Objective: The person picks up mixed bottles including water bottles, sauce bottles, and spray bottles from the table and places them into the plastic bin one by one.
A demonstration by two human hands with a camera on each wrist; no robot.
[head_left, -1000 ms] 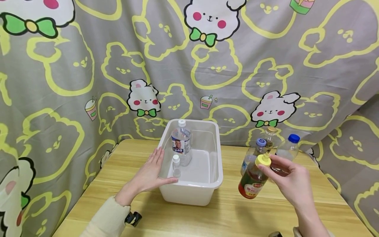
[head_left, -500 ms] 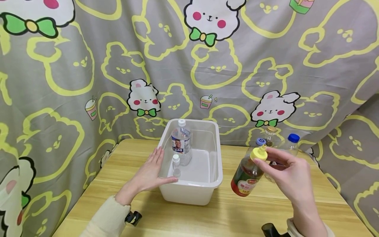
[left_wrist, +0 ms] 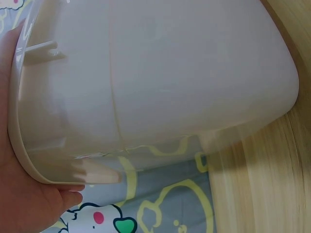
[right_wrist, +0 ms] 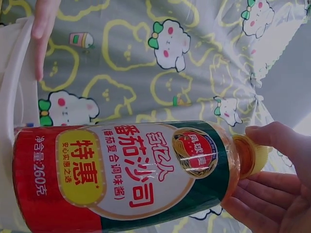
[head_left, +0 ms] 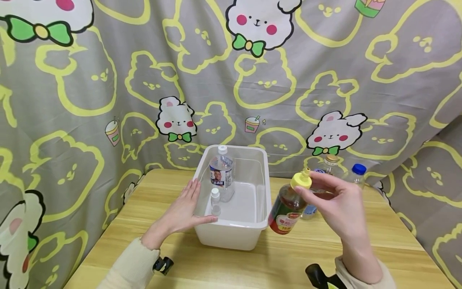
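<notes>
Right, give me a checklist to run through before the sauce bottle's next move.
1. Grip on the sauce bottle: ok; the right hand pinches it by its yellow cap.
2. Left hand on the white bin: ok; it rests on the left rim.
3. Room inside: ok; the right part of the bin's floor is bare.
4. Bottles inside upright: ok; the large clear bottle and small white-capped bottle both stand.
5. Sauce bottle over the opening: not ok; it is tilted beside the bin's right side.
6. Sauce bottle's base clear of the rim: cannot tell; no view settles the gap.
</notes>
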